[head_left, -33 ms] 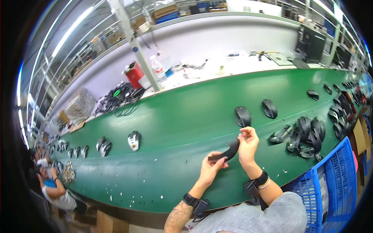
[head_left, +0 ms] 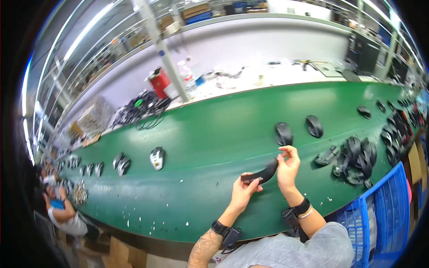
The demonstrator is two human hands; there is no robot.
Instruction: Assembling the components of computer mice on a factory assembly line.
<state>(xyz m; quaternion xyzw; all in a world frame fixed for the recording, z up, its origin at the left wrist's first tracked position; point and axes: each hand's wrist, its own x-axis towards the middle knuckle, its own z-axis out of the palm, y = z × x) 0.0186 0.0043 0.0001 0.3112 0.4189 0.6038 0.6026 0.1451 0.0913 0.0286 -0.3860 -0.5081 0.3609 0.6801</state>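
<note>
Head view, looking down on a long green conveyor belt (head_left: 214, 147). Person's got both hands up over the belt's near edge, working one thin curved black plastic strip (head_left: 261, 174) — looks like a side trim pc off a computer mouse. Left hand (head_left: 243, 193) is closed on the lower, flat end, thumb on top; right hand (head_left: 288, 167) pinches the upper end w/ fingertips, other fingers curled. Hands sit close together, each clamped on its own end, so the strip spans btwn them, clear of the belt, prob so it can be turned or flexed w/o snagging.

Just beyond the right hand lies a black mouse body (head_left: 283, 133), a second black mouse (head_left: 314, 125) beside it, both within easy reach. Further right, a heap of black mouse shells (head_left: 357, 158), and a blue plastic crate (head_left: 384, 210) at the belt's near edge. Well off to the left, a white-topped mouse (head_left: 157, 158) and a row of more units (head_left: 96, 167) spaced along the belt. Another worker (head_left: 62, 214) sits at the far left end. Red container (head_left: 159, 81) and clear bottle (head_left: 187, 76) on the white bench behind.
</note>
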